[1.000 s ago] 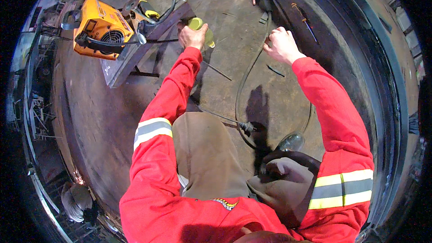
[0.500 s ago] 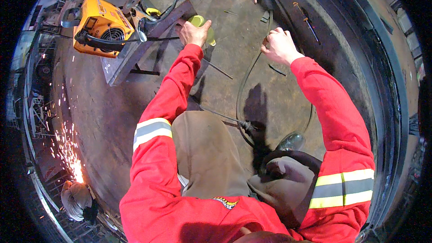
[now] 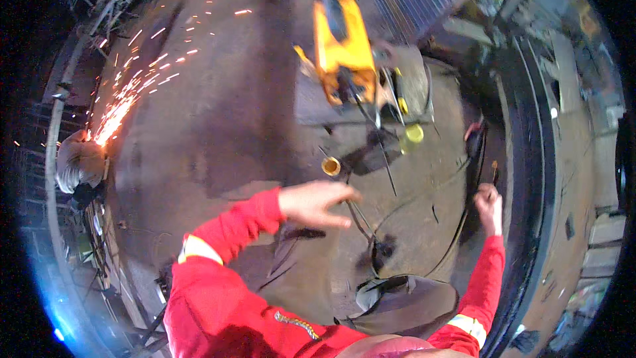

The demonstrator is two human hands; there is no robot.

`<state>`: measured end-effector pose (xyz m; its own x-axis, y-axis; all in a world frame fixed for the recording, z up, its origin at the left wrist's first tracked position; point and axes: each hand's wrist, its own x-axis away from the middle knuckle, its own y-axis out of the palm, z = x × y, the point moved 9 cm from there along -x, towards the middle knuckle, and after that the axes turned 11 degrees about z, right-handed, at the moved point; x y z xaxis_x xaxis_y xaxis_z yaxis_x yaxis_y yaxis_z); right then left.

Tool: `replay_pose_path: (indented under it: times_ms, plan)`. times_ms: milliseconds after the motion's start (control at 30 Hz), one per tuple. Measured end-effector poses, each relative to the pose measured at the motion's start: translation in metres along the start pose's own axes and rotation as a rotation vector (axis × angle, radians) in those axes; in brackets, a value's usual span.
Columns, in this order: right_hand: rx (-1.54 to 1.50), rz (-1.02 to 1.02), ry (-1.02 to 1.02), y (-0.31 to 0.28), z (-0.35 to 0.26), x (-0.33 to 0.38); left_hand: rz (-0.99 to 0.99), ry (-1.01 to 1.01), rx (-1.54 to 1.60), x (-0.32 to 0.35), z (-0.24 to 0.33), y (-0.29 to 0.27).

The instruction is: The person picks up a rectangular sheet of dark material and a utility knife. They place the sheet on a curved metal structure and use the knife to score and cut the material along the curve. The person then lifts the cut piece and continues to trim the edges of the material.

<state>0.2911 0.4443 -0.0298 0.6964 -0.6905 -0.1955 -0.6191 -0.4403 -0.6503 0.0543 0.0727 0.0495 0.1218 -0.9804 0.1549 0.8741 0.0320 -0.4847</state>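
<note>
Concrete floor (image 3: 218, 139), stained and dusty, fills most of the view, which has swung well to the left against the pictures a second and half a second ago, so the yellow welding machine (image 3: 341, 43) that sat at the upper left now stands upper centre on its grey metal plate (image 3: 411, 86). Sparks (image 3: 126, 103) now fan across the upper left of the floor, coming from where another person with a light-coloured head covering (image 3: 78, 162) crouches at the left rim; a second ago there were none, and half a second ago only a small burst low on the left. That suggests the head turned toward the grinding and away from the work between the hands. The left hand (image 3: 318, 202), which earlier rested flat by the yellow-green roll (image 3: 413, 134), has lifted off the floor and hangs in the air, fingers stretched out, loosely spread and holding nothing, its red sleeve (image 3: 232, 225) reaching in from the lower left. The roll lies apart from it, just below the plate's edge, and a small brass-coloured ring (image 3: 330, 166) lies on the floor just above the fingertips, not touched. The right hand (image 3: 489, 204) is at the right, curled by the black cable (image 3: 457, 225) that loops over the floor; whether it grips the cable or only rests beside it I cannot tell.
</note>
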Motion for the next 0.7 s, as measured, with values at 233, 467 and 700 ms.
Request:
replay_pose_path:
  times_ms: [233, 467, 700]
  plan:
    - [0.235, -0.599, 0.237, 0.059, -0.212, 0.079, 0.178, -0.743, -0.302, 0.224, 0.033, -0.005]
    - [0.156, -0.720, 0.157, 0.094, -0.475, 0.035, -0.189, -0.854, 0.307, 0.322, 0.034, -0.033]
    - [0.031, -0.367, 0.265, 0.137, -0.557, -0.081, 0.390, -0.893, 0.015, 0.358, 0.018, -0.305]
